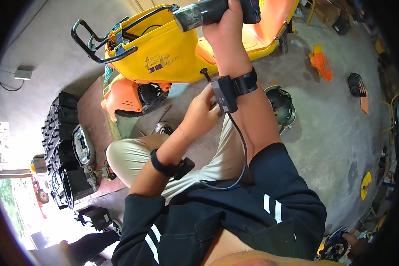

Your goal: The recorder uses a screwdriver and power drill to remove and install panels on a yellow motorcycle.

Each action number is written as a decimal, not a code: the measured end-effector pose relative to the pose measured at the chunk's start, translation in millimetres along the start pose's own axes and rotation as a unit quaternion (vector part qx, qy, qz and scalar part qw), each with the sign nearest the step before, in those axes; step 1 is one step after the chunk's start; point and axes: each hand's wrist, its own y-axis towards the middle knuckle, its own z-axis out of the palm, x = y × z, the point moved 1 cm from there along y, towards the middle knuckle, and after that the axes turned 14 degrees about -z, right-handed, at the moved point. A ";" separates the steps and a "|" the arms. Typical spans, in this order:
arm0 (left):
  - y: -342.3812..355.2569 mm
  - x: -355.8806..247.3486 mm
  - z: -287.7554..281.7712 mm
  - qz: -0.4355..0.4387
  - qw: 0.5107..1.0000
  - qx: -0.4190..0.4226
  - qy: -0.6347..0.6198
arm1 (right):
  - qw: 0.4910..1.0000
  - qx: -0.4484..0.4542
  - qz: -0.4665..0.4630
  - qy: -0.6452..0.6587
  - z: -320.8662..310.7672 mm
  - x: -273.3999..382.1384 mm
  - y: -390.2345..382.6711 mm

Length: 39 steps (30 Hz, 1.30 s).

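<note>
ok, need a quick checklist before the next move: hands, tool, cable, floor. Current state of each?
1. Right hand gripping the dark tool: ok.
2. Whole tool in view: not ok, the upper picture edge cuts it off.
3. Left hand free: cannot tell, fingertips partly hidden by the black box.
4. Cable attached at the box's lower end: ok.
5. Floor clear of loose parts: not ok, an orange part lies there.
</note>
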 end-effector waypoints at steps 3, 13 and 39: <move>26.8 14.6 3.7 0.099 0.994 -0.044 0.028 | 0.998 -0.003 -0.004 0.062 3.4 -0.2 5.2; 40.7 -7.8 12.9 0.307 0.925 -0.143 0.173 | 0.984 -0.013 0.048 0.174 9.9 12.0 0.1; 19.2 -19.8 -55.6 0.214 0.882 -0.303 0.290 | 0.996 -0.033 -0.018 0.082 9.5 -7.2 -14.3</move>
